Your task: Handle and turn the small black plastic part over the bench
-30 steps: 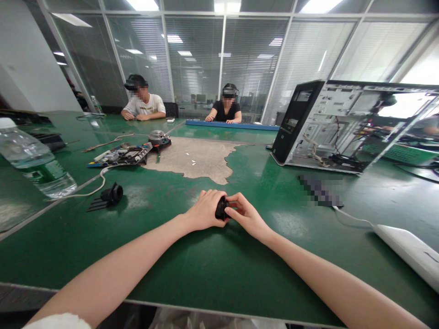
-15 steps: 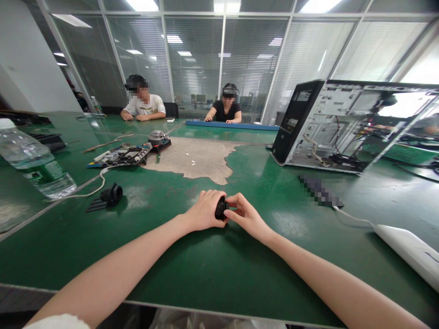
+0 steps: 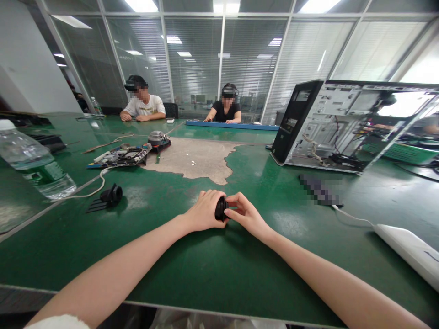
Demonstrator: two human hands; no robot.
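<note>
Beyond the green-topped table (image 3: 192, 274), a glass partition (image 3: 192, 64) is fitted with blinds (image 3: 254, 59); above it, ceiling lights (image 3: 142, 5) are lit.

Bench left: bottle (image 3: 43, 169), circuit board (image 3: 121, 156) behind it to the right
Bench right: computer case (image 3: 343, 128), basket (image 3: 404, 153) behind it
Between hands: small part (image 3: 221, 209)

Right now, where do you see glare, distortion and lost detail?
Head view: pale glare on the green table, bright lights in the glass partition; at the left edge, the water bottle looks stretched; the black part in the left hand is too dark for fine detail.
</note>
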